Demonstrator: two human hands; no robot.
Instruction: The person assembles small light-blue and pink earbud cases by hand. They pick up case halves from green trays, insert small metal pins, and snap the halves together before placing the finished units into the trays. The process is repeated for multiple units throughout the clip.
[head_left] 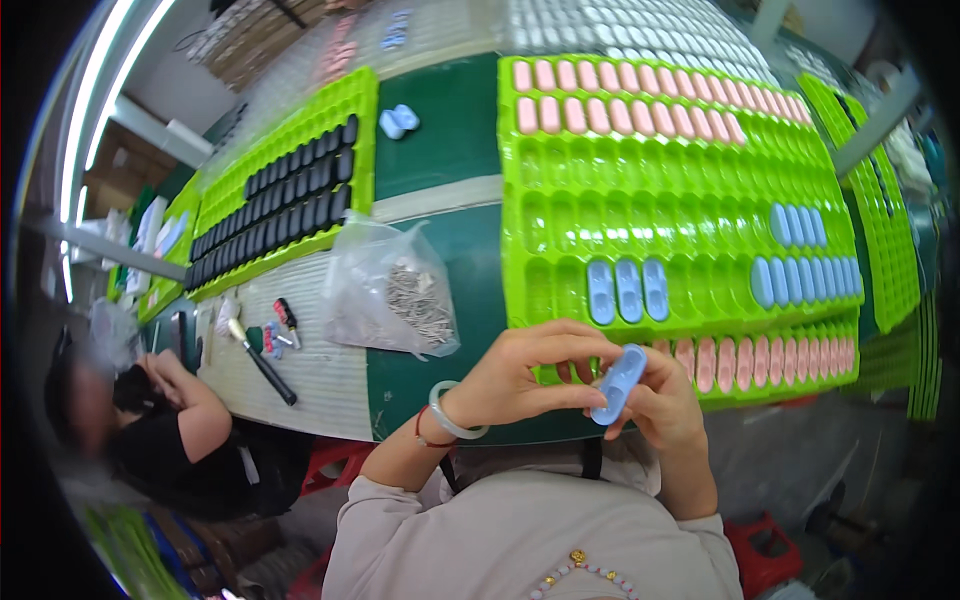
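A light blue oval plastic shell (625, 372) with hollows in its face is held up tilted in front of my chest. My right hand (662, 400) grips it from behind and the side, fingers curled around it. From the left, my left hand (545, 365) pinches its lower end, thumb on the shell's edge; some of its fingers are hidden. Just beyond my hands lies a green compartment tray (560, 195). Three blue shells (629, 290) sit in its near row, and more blue shells (800, 282) fill the right end. Pink shells (610, 77) line its far rows.
Left of the tray rests a clear bag of small metal pins (420, 300). Another green tray (362, 105) holds black shells (318, 180). A black-handled screwdriver (265, 372) lies near a seated co-worker (195, 410). Pink shells (745, 362) fill a tray layer below mine.
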